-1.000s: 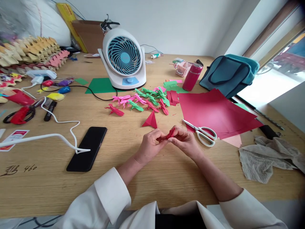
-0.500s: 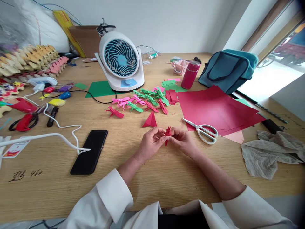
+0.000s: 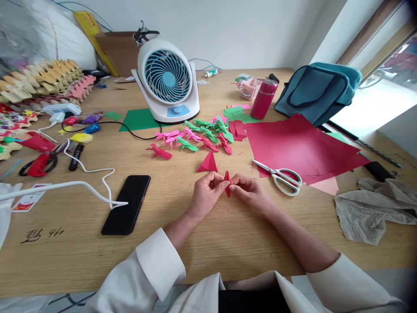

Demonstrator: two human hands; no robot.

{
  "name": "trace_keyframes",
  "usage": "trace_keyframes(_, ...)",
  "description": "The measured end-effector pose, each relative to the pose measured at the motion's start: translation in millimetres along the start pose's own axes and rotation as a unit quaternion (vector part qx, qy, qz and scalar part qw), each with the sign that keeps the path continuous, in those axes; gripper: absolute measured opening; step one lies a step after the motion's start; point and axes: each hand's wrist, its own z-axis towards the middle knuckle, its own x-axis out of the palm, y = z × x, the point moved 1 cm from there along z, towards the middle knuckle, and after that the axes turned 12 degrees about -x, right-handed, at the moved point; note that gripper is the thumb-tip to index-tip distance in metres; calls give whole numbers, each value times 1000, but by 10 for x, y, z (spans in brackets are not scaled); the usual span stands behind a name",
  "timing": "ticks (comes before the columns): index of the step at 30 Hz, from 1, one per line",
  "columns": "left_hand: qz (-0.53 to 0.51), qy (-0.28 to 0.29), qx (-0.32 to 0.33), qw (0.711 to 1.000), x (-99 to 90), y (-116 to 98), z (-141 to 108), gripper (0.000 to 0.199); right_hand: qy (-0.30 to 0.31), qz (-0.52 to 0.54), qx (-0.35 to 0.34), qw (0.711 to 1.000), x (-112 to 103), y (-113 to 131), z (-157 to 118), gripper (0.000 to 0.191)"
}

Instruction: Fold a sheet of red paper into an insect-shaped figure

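Between my two hands is a small folded piece of red paper point(image 3: 227, 183), narrow and upright, with pointed ends. My left hand point(image 3: 207, 191) pinches it from the left between thumb and fingertips. From the right, my right hand point(image 3: 249, 191) grips its other side the same way. Just beyond lies a red folded paper triangle point(image 3: 207, 162). Farther back is a cluster of green folded paper figures point(image 3: 208, 128), pink ones point(image 3: 171, 136) and red ones point(image 3: 225, 144). White-handled scissors point(image 3: 280, 177) lie to the right of my right hand, blades partly open.
Red paper sheets point(image 3: 299, 148) spread at right, before a red flask point(image 3: 264, 99) and a teal bag point(image 3: 319, 93). A fan point(image 3: 169, 82) stands at the back. At left are a phone point(image 3: 126, 204), a white cable point(image 3: 81, 184) and red-handled scissors point(image 3: 39, 164). A crumpled cloth point(image 3: 368, 213) lies far right.
The view has shifted slightly. Both hands still pinch the folded red paper; my right fingers have opened out a little along its side.
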Motion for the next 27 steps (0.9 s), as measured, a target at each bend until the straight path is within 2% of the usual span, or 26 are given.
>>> trace_keyframes(4, -8, 17, -25, 1000, 10, 42, 18, 22, -18, -29, 20, 999, 23, -27, -32, 32)
trace_keyframes(8, 4, 52, -41, 998, 1, 48, 43, 23, -24, -101, 6, 995, 31, -1, -59, 33)
trace_keyframes(14, 29, 43, -37, 998, -33, -1, 52, 25, 25, -7, 56, 998, 0, 64, -35, 36)
trace_keyframes(19, -8, 52, -66, 996, -20, 9, 50, 28, 44, 3, 79, 996, -24, 37, -31, 40)
trace_keyframes(24, -5, 85, -95, 992, -27, 24, 60, 29, 8, -90, 67, 994, 28, 18, -48, 40)
trace_keyframes(27, 29, 77, -78, 993, -43, 11, 66, 27, 3, -105, 61, 993, 42, 12, -54, 39)
